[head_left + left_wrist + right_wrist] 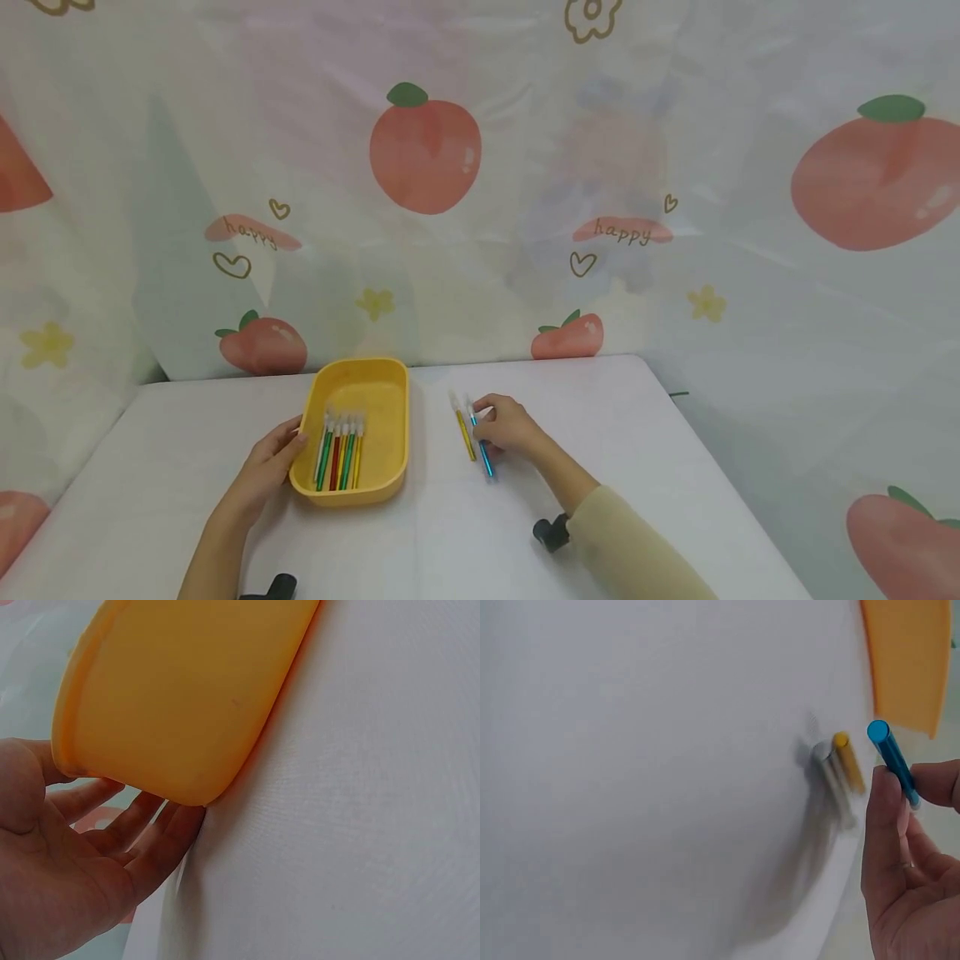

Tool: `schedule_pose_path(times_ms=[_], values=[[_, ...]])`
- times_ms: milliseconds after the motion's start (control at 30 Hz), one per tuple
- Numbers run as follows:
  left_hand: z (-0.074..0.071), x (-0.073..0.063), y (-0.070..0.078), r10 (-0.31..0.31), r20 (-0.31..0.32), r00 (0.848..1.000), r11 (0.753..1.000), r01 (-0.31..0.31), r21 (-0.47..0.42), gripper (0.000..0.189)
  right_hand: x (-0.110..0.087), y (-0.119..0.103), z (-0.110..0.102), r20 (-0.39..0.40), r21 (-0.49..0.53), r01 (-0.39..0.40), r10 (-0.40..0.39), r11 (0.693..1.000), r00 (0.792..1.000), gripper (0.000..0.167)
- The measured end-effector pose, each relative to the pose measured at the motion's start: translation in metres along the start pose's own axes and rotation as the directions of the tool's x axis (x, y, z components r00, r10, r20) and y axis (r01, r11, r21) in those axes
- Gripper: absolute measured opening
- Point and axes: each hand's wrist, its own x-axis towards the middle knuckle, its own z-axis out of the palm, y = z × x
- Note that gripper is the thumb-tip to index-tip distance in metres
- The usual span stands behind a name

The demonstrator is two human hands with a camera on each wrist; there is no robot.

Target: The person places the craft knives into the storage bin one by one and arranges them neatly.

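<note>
My right hand [506, 425] pinches a slim blue pen [892, 757] between thumb and fingers, above the white table. A yellow pen [466, 433] lies just left of it in the head view. Beside that one, the right wrist view shows a silver pen [834, 780] on the tabletop. At the left, my left hand [267, 462] holds the side of a yellow plastic tray [386, 417], thumb at the rim and fingers against the outer wall [172, 705]. Several green, red and yellow pens [340, 454] with clear caps lie side by side in the tray's near left part.
A white cloth covers the table [420, 550]. Behind it hangs a pale curtain [480, 275] printed with fruit, hearts and flowers. Black camera mounts [551, 533] sit at both wrists.
</note>
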Motion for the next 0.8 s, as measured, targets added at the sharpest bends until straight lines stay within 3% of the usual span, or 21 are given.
schedule_pose_path(times_ms=[300,800], values=[[0.0,0.0,-0.001,-0.003,-0.002,1.0,1.0,0.003,0.002,0.063,0.001,-0.024,0.013,0.074,0.125,0.073,-0.083,0.989,0.994,0.047],[0.001,0.001,-0.001,0.001,-0.005,1.0,1.0,-0.001,0.004,0.064,0.003,-0.062,0.037,0.117,0.223,0.067,-0.094,0.973,0.989,0.047]])
